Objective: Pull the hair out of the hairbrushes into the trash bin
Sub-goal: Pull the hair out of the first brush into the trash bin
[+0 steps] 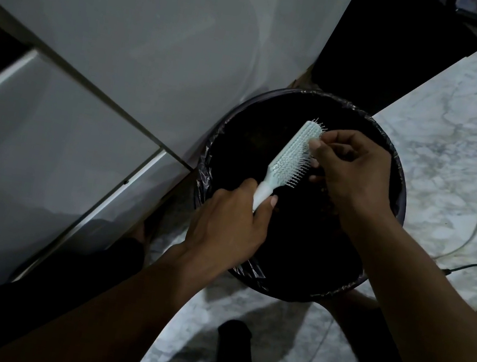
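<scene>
Holding a pale mint hairbrush (293, 155) over the open mouth of a round black trash bin (395, 181), the person works with both hands above the liner. The left hand (230, 220) is wrapped closed around the brush's white handle, thumb pressed along it. From that grip the brush's long axis runs up and to the right, away from the body, with the bristles facing right. The right hand (355, 172) sits just beside the brush on that bristle side, near the far tip of the head, thumb and forefinger pinched together at the bristles; whether any hair is caught in the pinch is too dark and fine to tell. The other fingers curl loosely below. Since the bristles point toward the right hand, a pull to the right, away from the head, looks like the natural stroke, and anything released would likely fall into the bin directly beneath. Pale cables (475, 227) trail across the marbled floor (461, 123) at right.
</scene>
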Demonstrator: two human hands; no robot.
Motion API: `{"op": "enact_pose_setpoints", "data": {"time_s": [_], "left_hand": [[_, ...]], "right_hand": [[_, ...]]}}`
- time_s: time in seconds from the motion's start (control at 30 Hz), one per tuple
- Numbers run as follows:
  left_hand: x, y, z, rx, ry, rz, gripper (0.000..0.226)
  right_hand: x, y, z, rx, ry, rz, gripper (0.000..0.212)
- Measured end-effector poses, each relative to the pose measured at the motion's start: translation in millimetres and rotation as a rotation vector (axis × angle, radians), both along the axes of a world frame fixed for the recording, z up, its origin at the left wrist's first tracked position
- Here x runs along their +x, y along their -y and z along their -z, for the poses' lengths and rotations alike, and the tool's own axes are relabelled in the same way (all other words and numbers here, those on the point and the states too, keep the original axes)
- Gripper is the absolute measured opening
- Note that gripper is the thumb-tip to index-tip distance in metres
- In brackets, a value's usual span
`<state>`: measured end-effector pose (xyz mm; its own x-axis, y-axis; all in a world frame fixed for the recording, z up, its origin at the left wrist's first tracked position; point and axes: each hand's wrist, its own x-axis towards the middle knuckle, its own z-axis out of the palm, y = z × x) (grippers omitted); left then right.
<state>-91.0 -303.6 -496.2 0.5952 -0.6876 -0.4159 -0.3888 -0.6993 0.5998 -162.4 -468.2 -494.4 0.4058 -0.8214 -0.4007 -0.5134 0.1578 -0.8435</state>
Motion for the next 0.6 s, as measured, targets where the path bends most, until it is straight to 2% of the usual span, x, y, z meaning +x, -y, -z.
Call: {"op": "enact_pose_setpoints", "data": {"time_s": [0.2, 0.4, 0.6], "left_hand": [[-3.6, 0.3, -2.5, -0.015, 0.006, 0.016, 0.031], [-5.7, 0.0, -4.7, -0.022, -0.013, 0.036, 0.03], [-2.3, 1.5, -6.9, 0.024, 0.024, 0.045, 0.032]], "right_hand": [[-0.4, -2.7, 1.1, -0.119, -0.032, -0.034, 0.023], [-2.0, 1.5, 0.4, -0.233, -0.12, -0.011, 0.011], [1.2, -2.3, 0.6, -0.271, -0.165, -0.01, 0.018]]}}
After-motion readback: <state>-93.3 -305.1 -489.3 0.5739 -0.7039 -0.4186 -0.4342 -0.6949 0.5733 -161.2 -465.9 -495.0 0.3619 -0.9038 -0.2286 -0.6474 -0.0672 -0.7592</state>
